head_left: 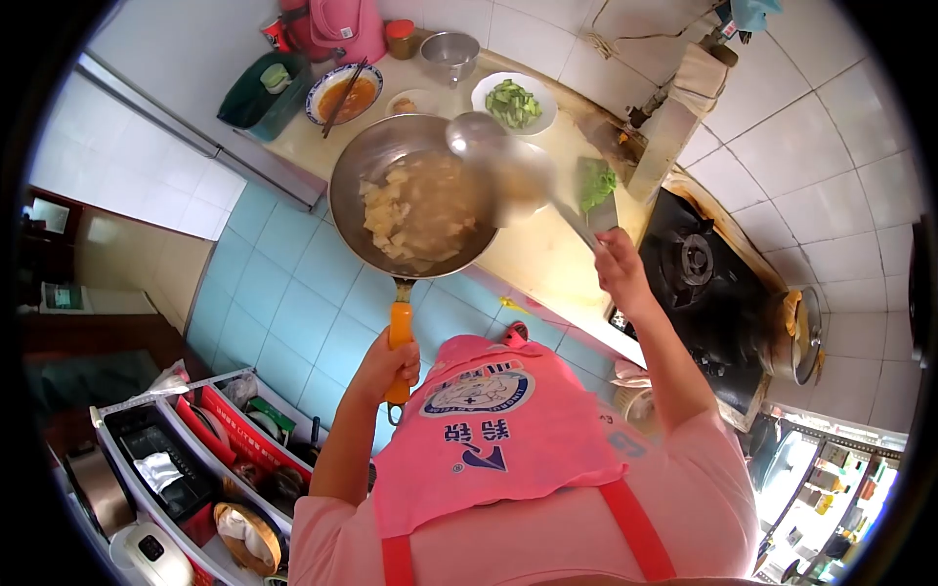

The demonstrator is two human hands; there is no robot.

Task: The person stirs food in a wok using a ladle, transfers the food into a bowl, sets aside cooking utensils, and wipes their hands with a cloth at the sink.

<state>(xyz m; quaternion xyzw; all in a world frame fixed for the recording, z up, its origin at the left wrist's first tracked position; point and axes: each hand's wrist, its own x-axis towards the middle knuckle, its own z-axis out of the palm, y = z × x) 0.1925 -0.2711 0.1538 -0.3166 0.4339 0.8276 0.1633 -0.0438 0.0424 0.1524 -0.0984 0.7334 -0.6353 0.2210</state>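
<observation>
My left hand (388,367) is closed around the orange handle (400,337) of a deep frying pan (344,210). Pale chopped pieces (396,210) lie in brownish liquid inside the pan, which is held in front of the counter edge. My right hand (621,264) grips the metal handle of a ladle (476,135), whose bowl is over the pan's far right rim. Part of the ladle is smeared by motion. Behind it shows a pale dish (535,166), its contents blurred. A cleaver (604,212) with green leaves (595,184) on it lies near my right hand.
On the counter (523,256) stand a plate of chopped green vegetable (513,104), a metal bowl (449,51), a patterned bowl (347,95) with chopsticks, and a dark green basin (264,98). A black gas stove (696,259) is at right, a loaded shelf rack (195,469) lower left.
</observation>
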